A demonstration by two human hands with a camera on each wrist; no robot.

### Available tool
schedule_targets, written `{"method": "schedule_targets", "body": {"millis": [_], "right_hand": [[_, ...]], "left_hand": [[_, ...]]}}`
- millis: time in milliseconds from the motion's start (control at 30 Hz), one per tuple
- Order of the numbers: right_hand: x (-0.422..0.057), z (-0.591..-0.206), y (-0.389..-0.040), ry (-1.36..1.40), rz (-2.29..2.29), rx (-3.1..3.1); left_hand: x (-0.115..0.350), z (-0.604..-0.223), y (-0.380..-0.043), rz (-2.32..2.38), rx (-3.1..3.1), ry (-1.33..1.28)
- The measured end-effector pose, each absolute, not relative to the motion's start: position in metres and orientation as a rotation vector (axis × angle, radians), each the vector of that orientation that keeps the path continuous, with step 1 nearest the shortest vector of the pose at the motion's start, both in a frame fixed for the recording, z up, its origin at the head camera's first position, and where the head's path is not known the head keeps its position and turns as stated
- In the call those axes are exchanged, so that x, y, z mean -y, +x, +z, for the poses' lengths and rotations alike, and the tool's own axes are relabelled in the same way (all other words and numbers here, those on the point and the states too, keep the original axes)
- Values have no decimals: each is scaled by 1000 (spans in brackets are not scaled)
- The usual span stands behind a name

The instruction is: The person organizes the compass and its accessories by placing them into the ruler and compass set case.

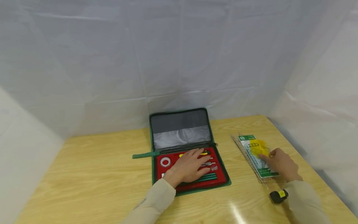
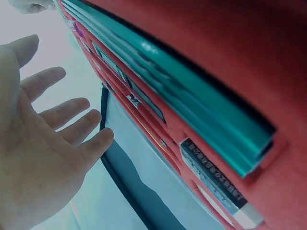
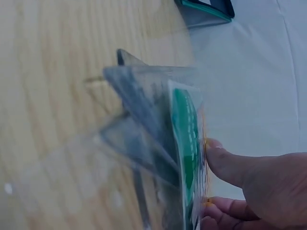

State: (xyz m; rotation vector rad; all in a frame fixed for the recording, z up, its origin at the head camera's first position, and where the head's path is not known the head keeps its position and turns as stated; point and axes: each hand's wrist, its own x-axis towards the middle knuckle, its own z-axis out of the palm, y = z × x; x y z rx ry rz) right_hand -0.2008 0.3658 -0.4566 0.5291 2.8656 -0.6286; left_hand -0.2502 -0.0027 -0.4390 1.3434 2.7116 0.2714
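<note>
The left hand [image 1: 188,166], fingers spread, is over the red tray [image 1: 174,158] of an open green zippered case [image 1: 180,121]. Well to its right, the right hand [image 1: 283,165] touches a crumpled translucent yellow piece [image 1: 258,147] atop a flat green-and-white packet [image 1: 265,173]; whether it pinches, I cannot tell.

The right hand [image 3: 261,184] touches a clear, green-labelled packet [image 3: 184,139] with thumb and fingertips over the wood-grain worktop [image 3: 57,72]; a green-edged case [image 3: 208,9] shows to the left.
</note>
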Motion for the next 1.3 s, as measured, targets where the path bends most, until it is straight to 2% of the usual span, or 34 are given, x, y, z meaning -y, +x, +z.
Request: {"method": "schedule_targets", "body": {"millis": [300, 600, 833, 1300], "right_hand": [[-367, -460, -202, 476, -785, -2971], [-351, -455, -208, 344, -1281, -3098], [-337, -450, -219, 348, -1307, -3218], [-303, -454, -240, 72, -1382, -3212]], "left_hand": [[13, -438, -252, 307, -2738, 1285], [30, -433, -259, 325, -2794, 1211], [46, -433, -269, 369, -2821, 1126], [78, -439, -285, 402, -2972, 987]]}}
